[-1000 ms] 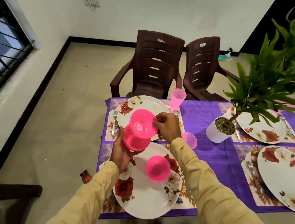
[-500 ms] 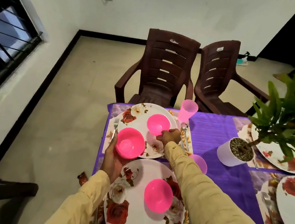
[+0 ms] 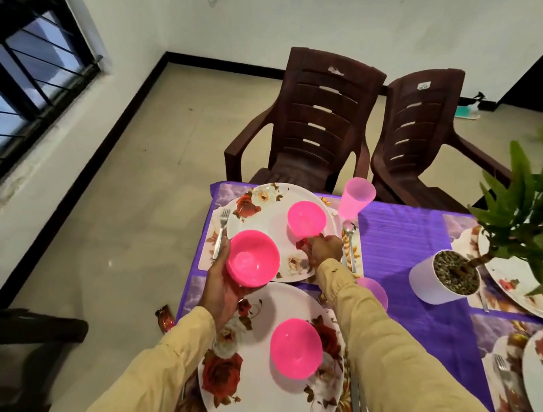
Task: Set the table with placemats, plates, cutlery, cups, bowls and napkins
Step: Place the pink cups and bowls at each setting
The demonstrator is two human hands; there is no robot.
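The left hand [image 3: 221,289] grips a stack of nested pink bowls [image 3: 253,258] from below, with its fingers wrapped up the side. How many bowls are in the stack cannot be counted. It is held above the left edge of the desk [image 3: 407,242], over the gap between the two place settings there.

At the far left corner a floral far plate [image 3: 263,211] lies on a placemat [image 3: 207,249] and carries one pink bowl [image 3: 306,220], upright on its right half. The right hand [image 3: 325,250] is at this bowl's near rim with its fingers curled. Whether they pinch the rim or only touch it cannot be told.

A fork [image 3: 221,231] lies on the placemat just left of that plate and a spoon [image 3: 348,241] just right of it. A pink cup [image 3: 357,198] stands upright at the far edge beyond the spoon.

At the near left corner a near plate [image 3: 264,410] holds a second pink bowl [image 3: 296,347], upright on its right side, and cutlery [image 3: 357,404] lies beside the plate. Another pink cup [image 3: 372,290] shows partly behind the right sleeve.

Toward the middle of the desk a white pot [image 3: 433,283] holds pebbles and a green plant. Two more floral plates [image 3: 511,276] lie along the right side.
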